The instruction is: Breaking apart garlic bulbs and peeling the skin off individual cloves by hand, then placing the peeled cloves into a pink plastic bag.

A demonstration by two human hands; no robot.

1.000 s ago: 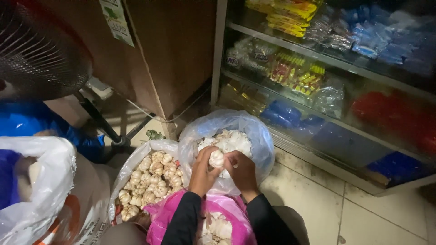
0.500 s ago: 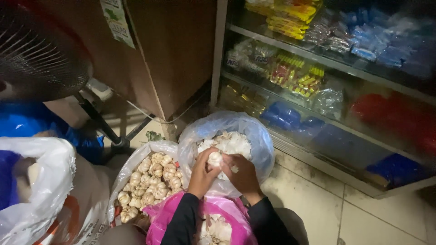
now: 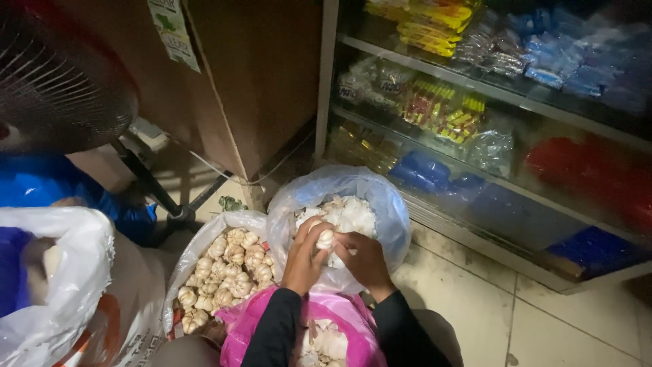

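Both hands shift slightly right since the earlier frame. Left hand (image 3: pixel 303 257) and right hand (image 3: pixel 365 260) grip one garlic bulb (image 3: pixel 325 238) over the clear bag (image 3: pixel 380 204), so peel drops inside; bulb sack (image 3: pixel 204 238) at 9 o'clock.

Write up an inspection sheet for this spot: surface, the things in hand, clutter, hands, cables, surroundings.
Surface: pale tiled floor, dim and scuffed.
Things in hand: a garlic bulb held over a clear bag of papery skins; a second bag of whole garlic bulbs to its left; a pink bag nearest the person.
Clutter: white plastic bag and a blue bag at left.
Hands: left hand and right hand both in a grip on the bulb.
Cables: one thin cable running along the base of the brown cabinet.
Surroundings: standing fan at top left; glass-fronted shelves of packaged goods at right.
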